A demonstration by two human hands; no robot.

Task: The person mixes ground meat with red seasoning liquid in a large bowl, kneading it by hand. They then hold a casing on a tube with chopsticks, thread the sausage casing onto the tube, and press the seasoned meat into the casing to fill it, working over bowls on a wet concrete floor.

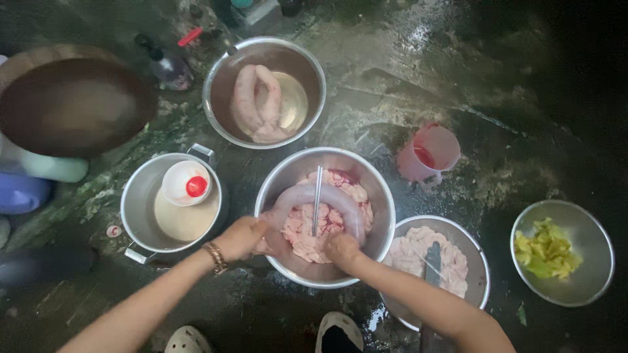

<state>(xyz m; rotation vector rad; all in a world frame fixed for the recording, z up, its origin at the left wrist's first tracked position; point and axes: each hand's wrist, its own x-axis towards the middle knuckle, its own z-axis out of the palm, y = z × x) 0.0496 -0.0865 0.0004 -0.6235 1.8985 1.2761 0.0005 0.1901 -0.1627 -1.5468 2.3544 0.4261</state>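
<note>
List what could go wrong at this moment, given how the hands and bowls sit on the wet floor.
The left hand and right hand both grip a slick pale intestine in the centre bowl; it could slip out onto the wet floor. A metal rod stands in the bowl between the hands and might jab a hand. The pink jug stands close by and could be knocked over.

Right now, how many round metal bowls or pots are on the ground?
5. A bowl at top centre, a handled pot at left, the middle bowl under both hands, one lower right, one far right. Others may be hidden.
</note>
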